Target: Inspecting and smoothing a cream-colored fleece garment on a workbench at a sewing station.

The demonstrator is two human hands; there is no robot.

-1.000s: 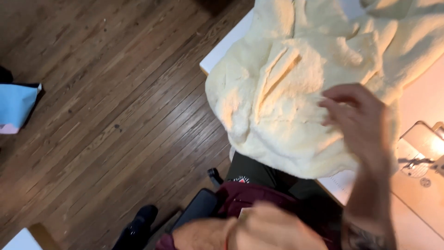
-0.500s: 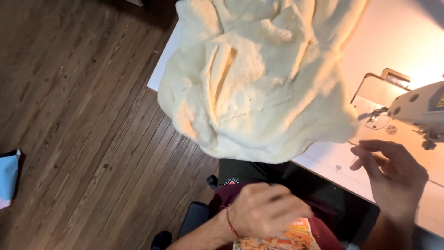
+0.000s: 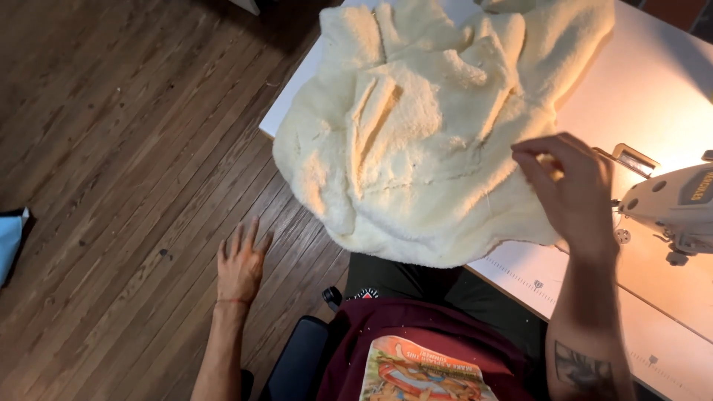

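Left hand (image 3: pixel 239 261) has dropped, fingers spread, empty; right hand (image 3: pixel 570 191) pinches fleece (image 3: pixel 416 141)

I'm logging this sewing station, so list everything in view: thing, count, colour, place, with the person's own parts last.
Fleece fabric: one, cream, heaped on the table and hanging over its near edge.
Table: one, white, upper right.
Sewing machine: one, white, right edge, on the table.
Floor: dark wood planks, left.
Blue object: one, far left edge, too cut off to identify.
Chair: one, black, bottom centre, partly seen.
Shirt: one, maroon with a colourful print, bottom centre.
Left hand: open, fingers spread, above the floor, holding nothing.
Right hand: on the fabric's right edge, fingertips pinched at it.
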